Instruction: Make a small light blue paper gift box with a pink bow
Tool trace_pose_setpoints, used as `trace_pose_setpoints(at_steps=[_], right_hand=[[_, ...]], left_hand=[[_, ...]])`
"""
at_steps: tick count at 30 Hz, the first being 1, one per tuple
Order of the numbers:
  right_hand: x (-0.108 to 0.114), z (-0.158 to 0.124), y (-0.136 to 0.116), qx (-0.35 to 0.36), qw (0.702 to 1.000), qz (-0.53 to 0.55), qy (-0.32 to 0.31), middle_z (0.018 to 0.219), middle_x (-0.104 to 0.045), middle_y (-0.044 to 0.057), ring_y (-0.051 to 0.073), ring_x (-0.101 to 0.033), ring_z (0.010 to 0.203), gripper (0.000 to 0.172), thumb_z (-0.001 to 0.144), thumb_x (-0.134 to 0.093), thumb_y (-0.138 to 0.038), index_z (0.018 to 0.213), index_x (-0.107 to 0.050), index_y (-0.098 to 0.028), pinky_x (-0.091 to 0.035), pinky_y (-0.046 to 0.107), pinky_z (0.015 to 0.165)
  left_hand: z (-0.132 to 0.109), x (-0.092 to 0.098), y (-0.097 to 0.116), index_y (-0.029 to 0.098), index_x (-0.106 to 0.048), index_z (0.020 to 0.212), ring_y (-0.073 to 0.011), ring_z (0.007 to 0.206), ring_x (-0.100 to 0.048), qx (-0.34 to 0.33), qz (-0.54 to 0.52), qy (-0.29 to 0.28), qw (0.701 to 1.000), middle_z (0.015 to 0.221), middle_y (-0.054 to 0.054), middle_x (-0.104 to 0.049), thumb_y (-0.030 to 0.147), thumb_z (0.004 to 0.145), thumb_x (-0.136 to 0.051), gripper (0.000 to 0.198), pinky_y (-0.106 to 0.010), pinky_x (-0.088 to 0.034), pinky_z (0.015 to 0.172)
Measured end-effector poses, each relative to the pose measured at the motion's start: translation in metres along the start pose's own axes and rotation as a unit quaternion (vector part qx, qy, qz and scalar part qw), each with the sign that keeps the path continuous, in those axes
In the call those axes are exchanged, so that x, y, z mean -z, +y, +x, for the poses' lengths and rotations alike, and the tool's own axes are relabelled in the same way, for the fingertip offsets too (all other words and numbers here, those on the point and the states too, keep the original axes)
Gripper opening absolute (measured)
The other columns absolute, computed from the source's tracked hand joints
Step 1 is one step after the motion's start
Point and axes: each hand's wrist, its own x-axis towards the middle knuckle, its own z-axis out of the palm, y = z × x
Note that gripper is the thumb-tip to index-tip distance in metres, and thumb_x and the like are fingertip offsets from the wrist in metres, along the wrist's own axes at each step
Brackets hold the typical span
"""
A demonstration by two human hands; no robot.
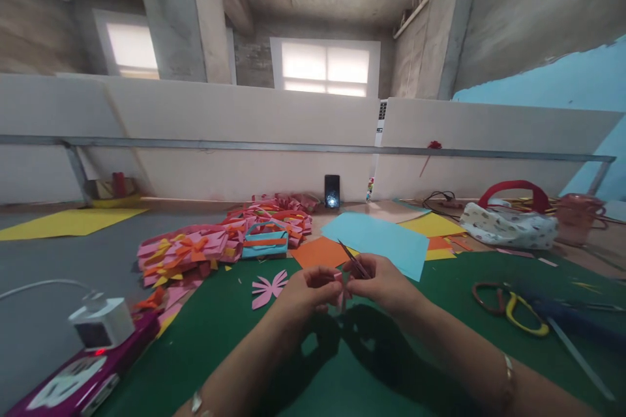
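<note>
Over the green mat, my left hand [313,290] pinches a small piece of pink paper [341,293] between thumb and fingers. Close beside it, my right hand [379,280] is closed around slim dark tweezers [355,259], their tips pointing up and to the left. The right fingertips meet the pink paper too; whether they grip it is hard to tell. A pink paper piece cut into a butterfly-like shape [269,288] lies on the mat left of my left hand. Beyond both hands are a light blue sheet [381,238] and an orange sheet [319,253].
A heap of pink and orange paper pieces [195,247] and a small blue paper bag [265,242] sit at the left. Scissors [511,309] lie at the right. A purple power strip [83,371] with a white charger [102,324] is front left; a phone [332,191] stands at the back.
</note>
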Motion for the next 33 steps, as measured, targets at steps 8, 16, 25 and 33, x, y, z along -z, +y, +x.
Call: trace_pose_setpoints(at_steps=[8, 16, 25, 33], right_hand=[[0.002, 0.003, 0.004, -0.025, 1.000, -0.008, -0.016, 0.065, -0.053, -0.003, 0.010, -0.048, 0.062, 0.022, 0.058, -0.062, -0.012, 0.080, -0.059, -0.014, -0.039, 0.022, 0.058], [0.001, -0.001, 0.004, -0.012, 0.999, -0.020, -0.029, 0.067, -0.051, -0.003, 0.011, -0.048, 0.065, 0.018, 0.060, -0.060, -0.014, 0.079, -0.059, -0.015, -0.038, 0.021, 0.058], [0.006, -0.006, -0.007, 0.157, 0.960, -0.228, 0.037, 0.052, -0.038, -0.007, 0.008, -0.035, 0.049, 0.012, 0.067, -0.058, -0.017, 0.079, -0.061, -0.017, -0.028, 0.021, 0.048], [-0.001, -0.010, 0.007, 0.332, 0.813, -0.477, -0.022, 0.068, -0.060, 0.001, 0.012, -0.049, 0.059, 0.023, 0.075, -0.050, -0.012, 0.086, -0.067, -0.024, -0.027, 0.022, 0.053]], left_hand=[[-0.002, -0.001, 0.004, 0.013, -0.063, 0.072, -0.0079, 0.049, -0.049, -0.003, 0.023, 0.008, 1.000, 0.058, -0.001, -0.059, 0.035, 0.056, -0.074, 0.029, -0.019, -0.032, 0.046], [0.004, 0.001, -0.003, 0.013, -0.064, 0.070, -0.0053, 0.042, -0.043, -0.021, 0.041, -0.004, 0.999, 0.051, 0.001, -0.056, 0.035, 0.061, -0.070, 0.025, -0.018, -0.031, 0.044], [0.002, 0.004, -0.004, 0.011, -0.061, 0.072, -0.0117, 0.051, -0.058, -0.004, 0.028, 0.040, 0.999, 0.056, -0.004, -0.063, 0.018, 0.054, -0.072, 0.022, -0.020, -0.038, 0.048], [0.004, 0.004, -0.005, 0.011, -0.061, 0.070, -0.0090, 0.047, -0.053, 0.015, -0.026, 0.066, 0.997, 0.054, -0.002, -0.060, 0.016, 0.050, -0.073, 0.023, -0.020, -0.038, 0.046]])
